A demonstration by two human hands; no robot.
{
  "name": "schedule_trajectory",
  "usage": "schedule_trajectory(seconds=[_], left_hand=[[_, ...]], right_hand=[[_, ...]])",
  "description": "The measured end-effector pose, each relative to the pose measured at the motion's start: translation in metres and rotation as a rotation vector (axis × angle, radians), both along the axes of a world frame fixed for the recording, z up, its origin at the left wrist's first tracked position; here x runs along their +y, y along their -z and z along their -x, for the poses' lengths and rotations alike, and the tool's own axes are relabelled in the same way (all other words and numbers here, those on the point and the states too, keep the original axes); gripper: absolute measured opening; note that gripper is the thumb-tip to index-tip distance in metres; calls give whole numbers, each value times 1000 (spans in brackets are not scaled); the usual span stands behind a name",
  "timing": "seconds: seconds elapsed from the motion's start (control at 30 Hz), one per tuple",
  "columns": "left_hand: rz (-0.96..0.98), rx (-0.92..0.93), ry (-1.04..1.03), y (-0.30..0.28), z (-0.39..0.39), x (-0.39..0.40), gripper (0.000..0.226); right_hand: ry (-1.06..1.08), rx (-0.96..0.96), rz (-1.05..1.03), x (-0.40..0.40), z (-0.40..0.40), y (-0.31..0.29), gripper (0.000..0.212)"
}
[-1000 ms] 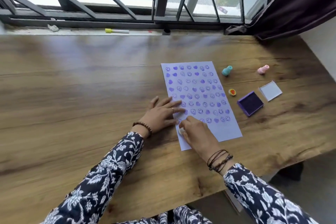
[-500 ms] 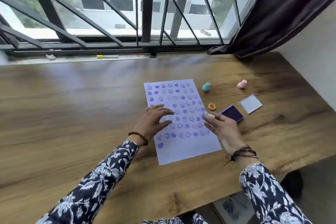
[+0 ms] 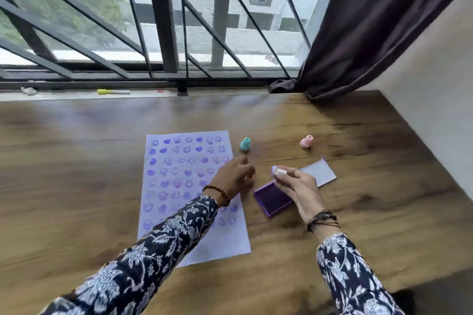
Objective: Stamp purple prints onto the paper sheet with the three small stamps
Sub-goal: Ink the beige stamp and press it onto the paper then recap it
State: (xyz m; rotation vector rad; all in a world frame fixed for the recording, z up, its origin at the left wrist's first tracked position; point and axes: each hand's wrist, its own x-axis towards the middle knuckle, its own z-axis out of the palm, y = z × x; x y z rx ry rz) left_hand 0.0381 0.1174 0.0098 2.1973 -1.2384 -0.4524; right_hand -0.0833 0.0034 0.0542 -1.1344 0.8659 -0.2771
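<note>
A small white stamp [image 3: 277,173] was pinched between the fingertips of the right hand [image 3: 299,186], its purple face turned up and to the left, held in the air just above the far corner of the open purple ink pad [image 3: 272,199]. The left hand [image 3: 235,176] was curled over the right edge of the paper sheet [image 3: 179,186], its fingers closed around something small and orange; whether that object was actually gripped or only touched could not be told through the blur. The sheet was covered nearly to its foot with rows of purple hearts and smiling faces, a bare strip being left at six o'clock. A teal stamp [image 3: 245,144] stood just beyond the sheet's right edge at about one o'clock from the left hand, and a pink stamp [image 3: 306,141] lay further off at two o'clock; the pad's lid [image 3: 318,172] rested at three o'clock. The step in hand was judged to be re-inking or exchanging the stamp. It would best be done with the face brought down flat and square on the pad, pressed lightly, lifted straight, and the sheet pinned before printing.
</note>
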Motion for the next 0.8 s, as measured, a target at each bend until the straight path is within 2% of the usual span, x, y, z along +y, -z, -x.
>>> schedule_trajectory(seconds=[0.07, 0.1, 0.17, 0.23, 0.3, 0.6, 0.7, 0.8], left_hand=[[48, 31, -78, 3, 1, -7, 16], [111, 106, -167, 3, 1, -11, 15], [269, 460, -399, -3, 3, -15, 17], [389, 959, -466, -10, 6, -19, 18], [436, 1181, -449, -11, 8, -20, 15], [493, 1278, -445, -22, 6, -31, 11], [510, 1274, -451, -23, 5, -33, 9], [526, 1288, -443, -25, 3, -35, 10]], right_hand=[[-45, 18, 81, -11, -1, 6, 23], [-82, 35, 160, -16, -2, 9, 20], [-168, 46, 341, -22, -3, 10, 18], [-204, 4, 423, -27, -5, 10, 24], [-225, -39, 454, -32, -7, 9, 27], [-321, -101, 597, -46, -17, 5, 33], [-343, -101, 722, -48, -19, -1, 36], [-362, -93, 776, -50, -21, -8, 30]])
